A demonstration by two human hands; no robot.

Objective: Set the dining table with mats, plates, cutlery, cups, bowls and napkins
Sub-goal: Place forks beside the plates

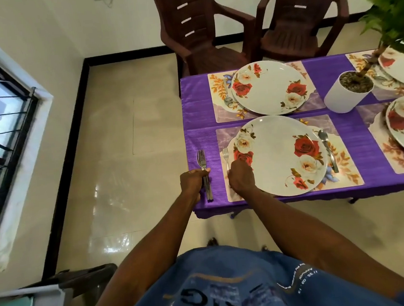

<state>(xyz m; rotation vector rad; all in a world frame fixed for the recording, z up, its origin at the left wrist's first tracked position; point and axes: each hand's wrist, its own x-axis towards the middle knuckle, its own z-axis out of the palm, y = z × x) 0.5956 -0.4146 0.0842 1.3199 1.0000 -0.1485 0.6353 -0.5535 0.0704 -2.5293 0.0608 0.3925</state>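
A bundle of forks (202, 163) is gripped by the left hand (192, 181); one fork (225, 157) is pinched by the right hand (240, 175) beside the near plate (279, 155).

Shiny metal forks (202, 163) and a polished spoon (327, 149) lie by glossy, smooth rose-printed plates (277, 156) on slick printed mats (343, 165), over a ribbed purple cloth (199, 133) with a satin sheen, near moulded brown plastic chairs (200, 31) and gleaming floor tiles (121, 135).
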